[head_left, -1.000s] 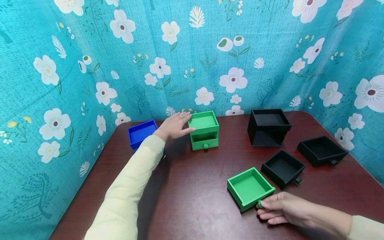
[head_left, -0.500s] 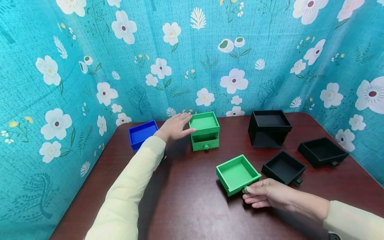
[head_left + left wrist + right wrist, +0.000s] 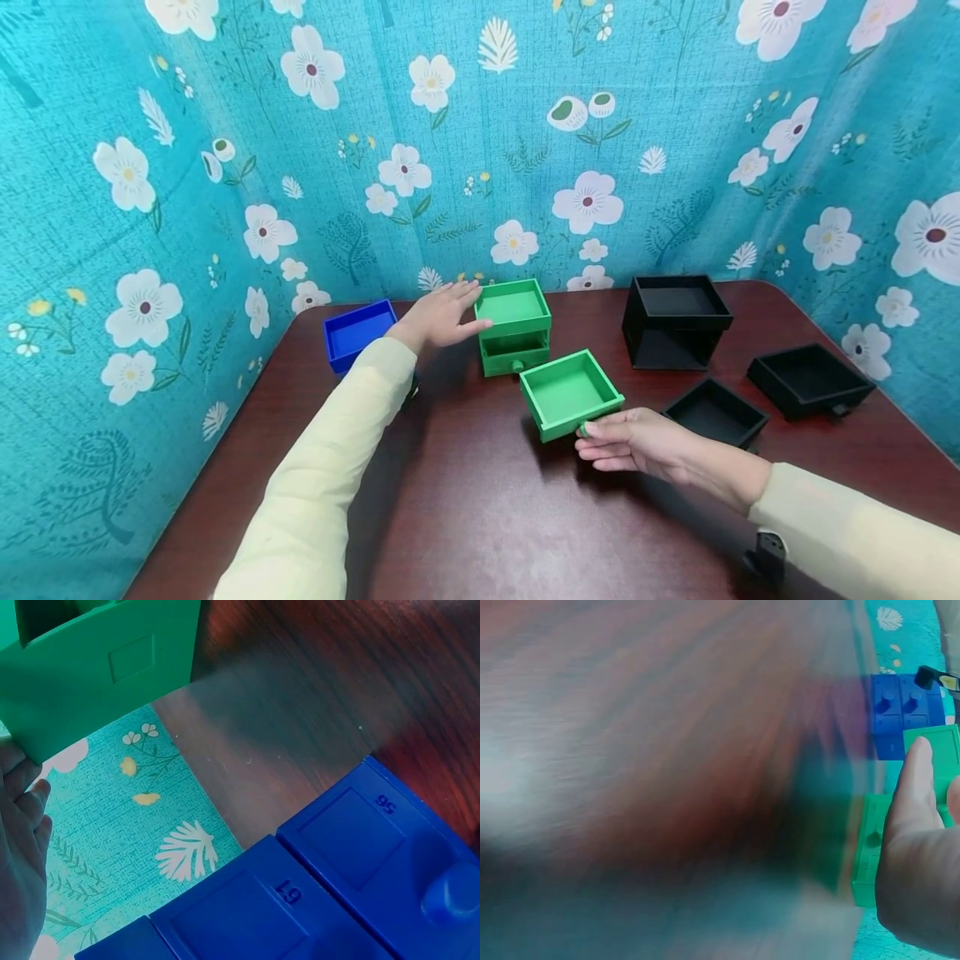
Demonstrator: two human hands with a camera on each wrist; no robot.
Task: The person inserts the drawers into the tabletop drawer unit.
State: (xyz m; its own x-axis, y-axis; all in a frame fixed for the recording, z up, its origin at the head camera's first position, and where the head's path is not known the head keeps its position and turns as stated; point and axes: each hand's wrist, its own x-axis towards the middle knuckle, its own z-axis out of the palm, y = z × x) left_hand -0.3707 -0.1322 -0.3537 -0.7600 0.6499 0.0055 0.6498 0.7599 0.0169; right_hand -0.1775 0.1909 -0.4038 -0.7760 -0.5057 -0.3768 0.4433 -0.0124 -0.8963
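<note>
My right hand (image 3: 643,445) pinches the round knob of a green drawer (image 3: 567,392), holding it over the table just in front of a green cabinet (image 3: 513,305). That cabinet has a shallow tray top, an empty upper slot and a lower drawer (image 3: 513,362) in place. My left hand (image 3: 447,315), fingers straight and thumb spread, lies against the cabinet's left side. In the left wrist view, its fingers (image 3: 30,799) are at the edge of the green wall. The right wrist view shows the thumb (image 3: 917,776) over the green drawer (image 3: 941,746).
A blue cabinet (image 3: 358,329) stands left of the green one, partly behind my left sleeve. At the back right is a black cabinet (image 3: 675,321) with an open front. Two loose black drawers (image 3: 716,412) lie on the right of the table (image 3: 465,500). Flowered cloth hangs behind.
My right hand has carried the green drawer from the front right, away from me and leftward, toward the green cabinet. The left hand has stayed at the cabinet's side.
</note>
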